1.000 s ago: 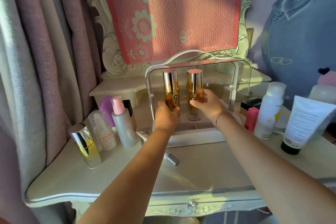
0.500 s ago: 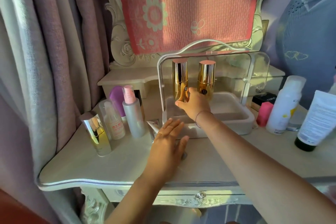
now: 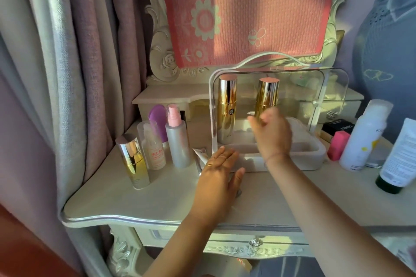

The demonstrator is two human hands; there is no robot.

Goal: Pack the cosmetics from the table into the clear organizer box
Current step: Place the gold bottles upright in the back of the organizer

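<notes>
The clear organizer box (image 3: 315,153) stands open at the back middle of the vanity table (image 3: 139,204). Two gold bottles stand upright inside it: the left gold bottle (image 3: 227,108) and the right gold bottle (image 3: 266,96). My right hand (image 3: 271,135) hovers in front of the right bottle, blurred, fingers loosely apart, holding nothing. My left hand (image 3: 219,177) lies flat and open on the table, over a silver tube (image 3: 200,157) that it partly hides.
At the left stand a gold-capped bottle (image 3: 134,162), a small clear bottle (image 3: 154,148), a purple item (image 3: 157,119) and a pink-capped spray bottle (image 3: 177,139). At the right are a pink block (image 3: 338,145), a black box (image 3: 337,127), a white can (image 3: 365,135) and a white tube (image 3: 403,157).
My left hand let go of the left gold bottle and dropped to the table over the tube. My right hand released the right bottle and drew slightly back.
</notes>
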